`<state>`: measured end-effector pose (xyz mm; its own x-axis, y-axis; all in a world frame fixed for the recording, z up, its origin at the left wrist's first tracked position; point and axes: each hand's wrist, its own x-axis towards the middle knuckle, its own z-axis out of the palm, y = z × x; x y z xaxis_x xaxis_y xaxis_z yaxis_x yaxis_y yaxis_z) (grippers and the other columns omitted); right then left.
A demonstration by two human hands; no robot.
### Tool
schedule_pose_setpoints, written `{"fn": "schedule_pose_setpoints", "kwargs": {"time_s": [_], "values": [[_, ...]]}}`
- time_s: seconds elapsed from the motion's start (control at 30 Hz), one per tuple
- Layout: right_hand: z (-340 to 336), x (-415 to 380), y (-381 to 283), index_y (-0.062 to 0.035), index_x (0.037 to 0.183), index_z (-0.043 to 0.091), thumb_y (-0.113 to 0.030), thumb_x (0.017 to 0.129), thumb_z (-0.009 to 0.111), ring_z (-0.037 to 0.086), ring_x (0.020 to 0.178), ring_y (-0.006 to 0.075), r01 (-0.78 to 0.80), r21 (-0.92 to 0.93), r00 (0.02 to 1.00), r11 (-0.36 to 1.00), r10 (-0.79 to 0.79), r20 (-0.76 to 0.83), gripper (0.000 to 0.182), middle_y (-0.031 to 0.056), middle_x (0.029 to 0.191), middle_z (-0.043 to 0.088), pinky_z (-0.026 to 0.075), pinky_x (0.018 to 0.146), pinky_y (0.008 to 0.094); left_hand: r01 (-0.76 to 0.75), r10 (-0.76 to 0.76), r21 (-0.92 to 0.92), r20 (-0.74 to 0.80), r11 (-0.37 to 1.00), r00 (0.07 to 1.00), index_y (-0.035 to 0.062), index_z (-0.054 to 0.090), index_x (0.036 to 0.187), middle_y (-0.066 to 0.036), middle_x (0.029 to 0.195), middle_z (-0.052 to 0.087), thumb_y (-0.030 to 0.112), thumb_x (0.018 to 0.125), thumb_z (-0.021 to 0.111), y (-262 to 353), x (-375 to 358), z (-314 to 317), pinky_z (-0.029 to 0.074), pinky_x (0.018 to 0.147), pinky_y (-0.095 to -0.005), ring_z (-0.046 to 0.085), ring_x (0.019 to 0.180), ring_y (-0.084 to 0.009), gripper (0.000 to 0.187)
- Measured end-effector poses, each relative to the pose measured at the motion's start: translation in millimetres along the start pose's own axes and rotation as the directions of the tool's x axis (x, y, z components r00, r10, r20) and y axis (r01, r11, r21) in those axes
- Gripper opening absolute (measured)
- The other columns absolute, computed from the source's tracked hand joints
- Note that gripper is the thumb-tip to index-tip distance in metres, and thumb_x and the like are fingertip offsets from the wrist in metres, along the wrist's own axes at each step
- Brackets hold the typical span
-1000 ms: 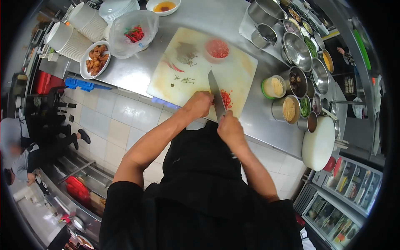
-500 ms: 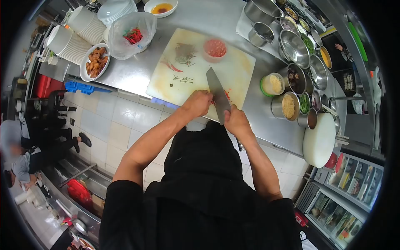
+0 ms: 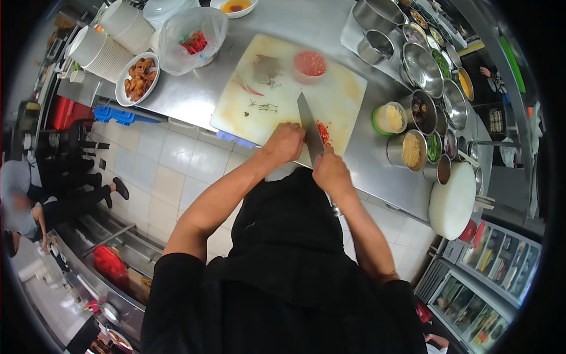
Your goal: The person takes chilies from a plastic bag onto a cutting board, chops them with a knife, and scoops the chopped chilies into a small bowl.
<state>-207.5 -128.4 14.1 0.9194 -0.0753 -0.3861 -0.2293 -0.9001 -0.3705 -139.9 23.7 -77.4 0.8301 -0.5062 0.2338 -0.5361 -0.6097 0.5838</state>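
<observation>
A large knife [image 3: 310, 127] points away from me over the near edge of the white cutting board [image 3: 348, 85]. My right hand [image 3: 331, 171] is wrapped round its handle. Close to the left side of the blade, my left hand [image 3: 286, 141] has its fingers curled together; what they hold is hidden. Chopped red pieces [image 3: 323, 133] lie just right of the blade. Farther back on the board stands a clear tub of red bits [image 3: 310, 64]. Green stems [image 3: 263, 107] and a red chili [image 3: 254, 91] lie toward the left of the board.
A bag of red chilies [image 3: 193, 42], a dish of browned meat [image 3: 140, 79] and stacked white bowls [image 3: 105, 55] stand at the left. Metal containers [image 3: 421, 68] and a tub of minced food [image 3: 390, 118] line the right. Another person [image 3: 23, 194] is at the far left.
The view has shifted slightly, so the board sits a little higher and farther right. More chopped red pieces show beside the blade. The person at the left has moved an arm.
</observation>
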Motion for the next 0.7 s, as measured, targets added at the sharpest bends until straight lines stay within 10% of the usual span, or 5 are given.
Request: {"fn": "schedule_pose_setpoints", "kwargs": {"time_s": [0.7], "values": [[-7.8,6.0,0.3,0.0074,0.101,0.052,-0.018,0.093,0.050,0.064,0.084,0.0481,0.054,0.009,0.998,0.999,-0.054,0.029,0.026,0.0319,0.086,0.065,0.052,0.077,0.0534,-0.012,0.012,-0.016,0.012,1.000,1.000,0.0032,0.059,0.075,-0.014,0.077,0.060,0.003,0.078,0.059,-4.7,-4.1,3.4,0.045,0.070,-0.0440,0.058,0.076,-0.0347,0.003]]}}
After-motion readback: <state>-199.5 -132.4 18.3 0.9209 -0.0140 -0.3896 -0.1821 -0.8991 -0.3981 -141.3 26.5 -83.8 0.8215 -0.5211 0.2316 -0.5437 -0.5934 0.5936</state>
